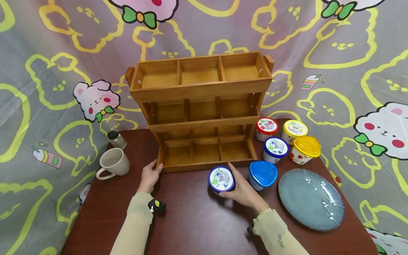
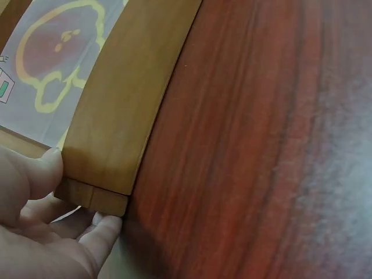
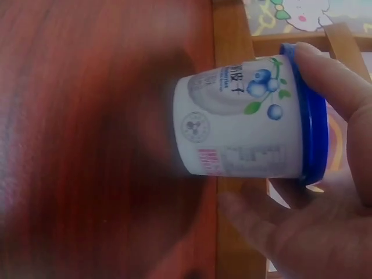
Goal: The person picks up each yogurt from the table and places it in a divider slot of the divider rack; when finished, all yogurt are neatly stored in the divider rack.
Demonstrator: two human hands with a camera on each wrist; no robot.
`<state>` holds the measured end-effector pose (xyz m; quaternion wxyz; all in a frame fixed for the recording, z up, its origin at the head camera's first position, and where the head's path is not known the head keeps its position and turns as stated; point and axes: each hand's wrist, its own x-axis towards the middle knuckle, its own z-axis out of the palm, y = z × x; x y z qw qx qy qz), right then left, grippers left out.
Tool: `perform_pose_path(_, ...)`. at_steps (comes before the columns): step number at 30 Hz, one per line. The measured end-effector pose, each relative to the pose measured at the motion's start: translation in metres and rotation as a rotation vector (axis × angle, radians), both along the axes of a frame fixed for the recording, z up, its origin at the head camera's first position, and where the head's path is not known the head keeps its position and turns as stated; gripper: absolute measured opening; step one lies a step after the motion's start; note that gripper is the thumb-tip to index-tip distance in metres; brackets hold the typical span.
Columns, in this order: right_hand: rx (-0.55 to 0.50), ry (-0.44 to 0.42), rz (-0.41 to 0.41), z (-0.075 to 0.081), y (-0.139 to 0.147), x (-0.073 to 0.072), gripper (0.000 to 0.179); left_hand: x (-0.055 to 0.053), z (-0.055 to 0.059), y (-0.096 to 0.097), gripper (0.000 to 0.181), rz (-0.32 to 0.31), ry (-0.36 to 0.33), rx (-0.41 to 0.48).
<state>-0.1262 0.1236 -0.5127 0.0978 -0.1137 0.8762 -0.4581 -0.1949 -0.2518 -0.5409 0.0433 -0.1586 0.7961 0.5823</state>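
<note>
"Two hands are in use: the lower left front corner of the wooden rack (image 1: 200,90) is pinched by the left hand (image 1: 149,179), and a blue-lidded cup (image 1: 221,179) is gripped at its lid, between thumb and fingers, by the right hand (image 1: 243,191)."

"Where is the cup held?"

"In front of the rack's bottom tier, over the table (image 1: 191,219), with a domed blue tub (image 1: 263,173) near it on the right. Whether its base touches the tabletop cannot be told."

"How is it best handled?"

"Light, even pressure is advised, as the lid could be pried up if its edge is pushed by a fingertip. The cup should be carried upright. If a compartment is meant, the front board (image 1: 191,168) should be cleared first, and the base lowered straight down between the dividers (image 1: 192,152)."

"And the rack?"

"Its corner is best pressed steadily to the table, so that nothing is shifted by a bump. The tub should be given some room by the right wrist."
</note>
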Motion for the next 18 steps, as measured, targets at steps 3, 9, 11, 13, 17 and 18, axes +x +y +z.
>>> perform_pose_path(3, 0.012, -0.003, -0.012, -0.003, -0.002, 0.002, 0.114, -0.001, 0.002, -0.002, 0.056, -0.023, -0.020, -0.013)
perform_pose_path(9, 0.020, -0.037, -0.079, -0.008, -0.008, 0.007, 0.110, -0.003, 0.006, -0.002, 0.056, -0.049, -0.050, -0.014)
perform_pose_path(11, 0.015, -0.053, -0.112, -0.011, -0.010, 0.008, 0.110, -0.003, 0.005, -0.001, 0.056, -0.045, -0.059, -0.007)
perform_pose_path(13, 0.006, -0.047, -0.144, -0.013, -0.012, 0.009, 0.111, -0.002, 0.005, -0.001, 0.056, -0.043, -0.063, -0.003)
perform_pose_path(17, -0.009, -0.004, -0.206, -0.016, -0.018, 0.013, 0.111, -0.003, 0.007, 0.000, 0.056, -0.046, -0.060, -0.007)
perform_pose_path(18, -0.011, 0.009, -0.219, -0.017, -0.020, 0.015, 0.111, -0.004, 0.007, 0.000, 0.056, -0.046, -0.061, -0.011)
